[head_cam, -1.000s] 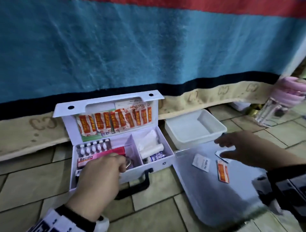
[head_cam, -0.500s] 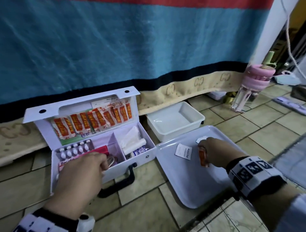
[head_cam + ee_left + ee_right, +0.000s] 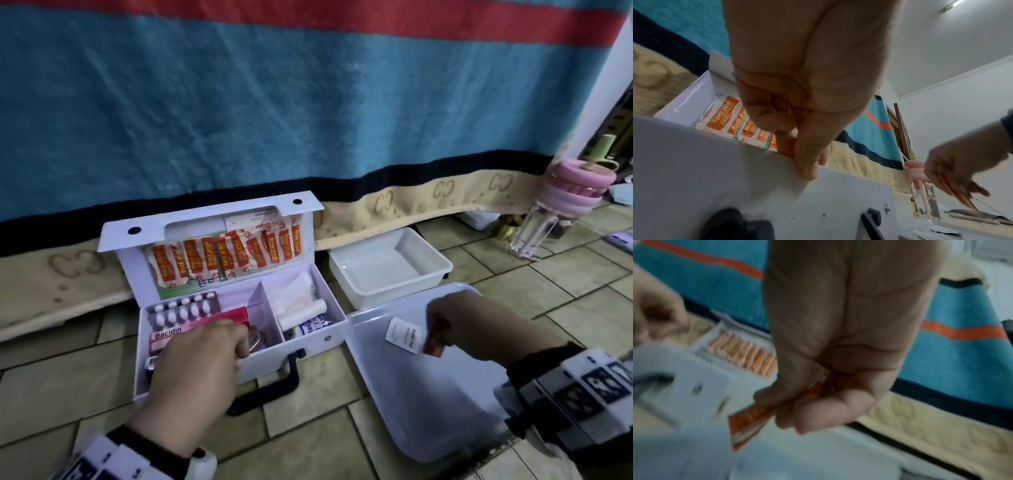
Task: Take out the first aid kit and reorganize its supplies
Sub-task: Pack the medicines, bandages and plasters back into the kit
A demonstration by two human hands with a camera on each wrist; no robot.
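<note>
The white first aid kit [image 3: 308, 346] stands open on the tiled floor, lid up. Orange plaster strips [image 3: 222, 257] fill the lid. A blister pack [image 3: 185, 310], a Bacidin box [image 3: 168, 337] and gauze rolls [image 3: 301, 308] lie in its compartments. My left hand [image 3: 245, 346] grips the kit's front wall [image 3: 735, 178], thumb outside and fingers inside. To the right, my right hand [image 3: 436, 329] pinches one orange plaster packet [image 3: 748, 423] just above a flat white tray [image 3: 394, 411]. A white sachet [image 3: 402, 337] lies on that tray.
An empty white tub [image 3: 387, 270] sits behind the tray against the hanging blue blanket [image 3: 308, 102]. A pink-lidded clear bottle [image 3: 561, 212] stands at the far right. The kit's black handle [image 3: 274, 387] lies on the floor in front.
My right hand, open over the tray a second ago, has closed on the orange plaster packet that lay there and lifted it. My left hand has stayed on the kit.
</note>
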